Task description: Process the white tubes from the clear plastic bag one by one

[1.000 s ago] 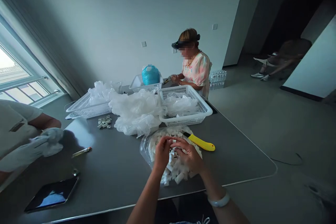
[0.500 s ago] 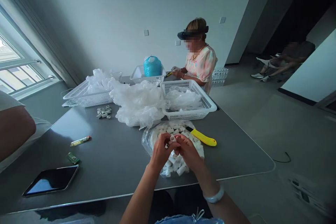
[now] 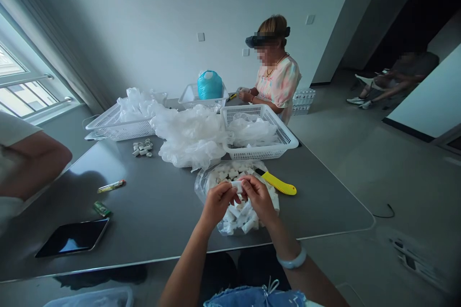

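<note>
A small white tubular piece point(image 3: 236, 185) is pinched between both hands. My left hand point(image 3: 218, 200) has its fingers closed on the left end, and my right hand point(image 3: 258, 195) grips the right end. Beneath them, a clear plastic bag point(image 3: 202, 180) lies spread on the grey table, full of similar white pieces point(image 3: 248, 225). The yellow-handled knife point(image 3: 281, 184) rests on the right side of the bag, its dark end against the pieces. A small heap of white pieces point(image 3: 143, 147) sits farther left on the table.
White baskets point(image 3: 259, 153) stand along the far side around crumpled plastic bags point(image 3: 194, 136). One holds a blue bundle point(image 3: 210, 85). A tablet point(image 3: 73, 237), green packet point(image 3: 102, 209) and lighter-like item point(image 3: 111, 186) lie left. A person point(image 3: 277, 74) works beyond; another's arm point(image 3: 39, 163) is at left.
The white piece has turned from showing its open end to lying sideways between my fingers. The person's arm at the left reaches farther into view. The camera view has shifted slightly.
</note>
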A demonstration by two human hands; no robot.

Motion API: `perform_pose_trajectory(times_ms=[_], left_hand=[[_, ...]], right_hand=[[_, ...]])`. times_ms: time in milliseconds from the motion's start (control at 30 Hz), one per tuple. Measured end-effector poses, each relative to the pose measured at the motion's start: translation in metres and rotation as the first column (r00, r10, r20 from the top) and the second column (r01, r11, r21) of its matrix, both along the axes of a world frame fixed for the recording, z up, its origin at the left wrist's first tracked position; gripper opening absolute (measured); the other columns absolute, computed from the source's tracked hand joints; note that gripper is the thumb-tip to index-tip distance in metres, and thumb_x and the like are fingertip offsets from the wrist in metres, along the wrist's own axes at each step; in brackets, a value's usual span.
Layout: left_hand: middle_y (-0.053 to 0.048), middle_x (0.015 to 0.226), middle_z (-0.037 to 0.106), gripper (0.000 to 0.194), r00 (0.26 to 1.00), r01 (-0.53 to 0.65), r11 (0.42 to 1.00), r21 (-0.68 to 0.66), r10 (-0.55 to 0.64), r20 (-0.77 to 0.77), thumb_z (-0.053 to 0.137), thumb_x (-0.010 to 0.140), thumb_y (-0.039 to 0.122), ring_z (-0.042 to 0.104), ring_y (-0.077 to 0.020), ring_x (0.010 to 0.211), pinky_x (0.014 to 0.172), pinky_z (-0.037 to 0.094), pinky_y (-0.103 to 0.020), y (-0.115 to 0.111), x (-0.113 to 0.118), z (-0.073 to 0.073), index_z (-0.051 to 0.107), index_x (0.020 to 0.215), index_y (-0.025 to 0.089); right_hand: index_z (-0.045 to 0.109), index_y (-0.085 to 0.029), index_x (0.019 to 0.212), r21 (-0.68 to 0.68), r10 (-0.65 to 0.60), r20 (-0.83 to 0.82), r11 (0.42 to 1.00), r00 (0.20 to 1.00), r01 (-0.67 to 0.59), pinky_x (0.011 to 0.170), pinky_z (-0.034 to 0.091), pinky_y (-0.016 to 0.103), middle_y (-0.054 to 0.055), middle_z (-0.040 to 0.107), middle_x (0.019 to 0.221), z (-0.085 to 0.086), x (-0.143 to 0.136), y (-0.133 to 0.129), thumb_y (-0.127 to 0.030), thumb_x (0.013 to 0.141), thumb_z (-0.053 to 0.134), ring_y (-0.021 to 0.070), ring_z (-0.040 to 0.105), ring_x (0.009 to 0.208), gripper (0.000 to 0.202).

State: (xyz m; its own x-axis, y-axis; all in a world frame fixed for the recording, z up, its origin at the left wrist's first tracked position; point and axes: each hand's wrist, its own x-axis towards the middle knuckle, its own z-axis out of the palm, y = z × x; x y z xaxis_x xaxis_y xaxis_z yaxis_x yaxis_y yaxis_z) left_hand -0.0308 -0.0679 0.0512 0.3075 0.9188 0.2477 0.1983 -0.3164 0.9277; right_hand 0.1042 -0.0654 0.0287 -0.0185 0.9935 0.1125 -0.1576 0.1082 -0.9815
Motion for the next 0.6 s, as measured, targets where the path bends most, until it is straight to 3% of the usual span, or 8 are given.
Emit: perform_pose_trajectory(times_ms=[200, 333, 433, 600], left_hand=[[-0.002, 0.069, 0.062, 0.024, 0.965, -0.223, 0.973, 0.06, 0.212, 0.157, 0.058, 0.079, 0.035, 0.053, -0.0109, 0.055, 0.054, 0.045, -0.024, 0.004, 0.001, -0.008, 0.063, 0.063, 0.018], [0.0, 0.061, 0.058, 0.028, 0.949, -0.21, 0.977, -0.021, 0.209, 0.238, 0.056, 0.08, 0.039, 0.052, -0.0119, 0.055, 0.057, 0.045, -0.026, 0.003, 0.004, -0.013, 0.062, 0.062, 0.018], [0.0, 0.058, 0.059, 0.03, 0.939, -0.203, 0.977, -0.068, 0.214, 0.27, 0.057, 0.079, 0.041, 0.052, -0.0118, 0.054, 0.057, 0.044, -0.025, 0.001, 0.008, -0.012, 0.061, 0.062, 0.017], [0.001, 0.053, 0.059, 0.028, 0.908, -0.27, 0.95, -0.157, 0.305, 0.285, 0.057, 0.079, 0.042, 0.051, -0.0111, 0.05, 0.055, 0.043, -0.024, 0.0, 0.011, -0.012, 0.061, 0.066, 0.018]], right_hand=[[0.056, -0.019, 0.073, -0.031, -0.03, -0.043, 0.999, 0.999, 0.029, 0.04, 0.028, 0.022, -0.007, 0.04, 0.047, 0.005, -0.004, -0.002, -0.058, 0.078, 0.049, 0.0081, 0.035, 0.04, 0.04], [0.059, -0.019, 0.077, 0.029, -0.061, 0.063, 0.998, 0.996, 0.06, 0.041, 0.029, 0.022, -0.006, 0.042, 0.048, 0.007, -0.004, -0.004, -0.054, 0.077, 0.054, 0.0081, 0.037, 0.043, 0.036], [0.056, -0.02, 0.069, -0.034, -0.097, 0.05, 0.994, 0.994, 0.099, 0.037, 0.027, 0.022, -0.007, 0.039, 0.044, 0.005, -0.003, -0.001, -0.057, 0.079, 0.048, 0.0083, 0.034, 0.038, 0.039], [0.059, -0.021, 0.097, 0.031, -0.077, 0.054, 0.997, 0.996, 0.076, 0.047, 0.042, 0.024, -0.002, 0.054, 0.063, 0.002, 0.004, -0.003, -0.053, 0.081, 0.049, 0.0111, 0.049, 0.05, 0.037]])
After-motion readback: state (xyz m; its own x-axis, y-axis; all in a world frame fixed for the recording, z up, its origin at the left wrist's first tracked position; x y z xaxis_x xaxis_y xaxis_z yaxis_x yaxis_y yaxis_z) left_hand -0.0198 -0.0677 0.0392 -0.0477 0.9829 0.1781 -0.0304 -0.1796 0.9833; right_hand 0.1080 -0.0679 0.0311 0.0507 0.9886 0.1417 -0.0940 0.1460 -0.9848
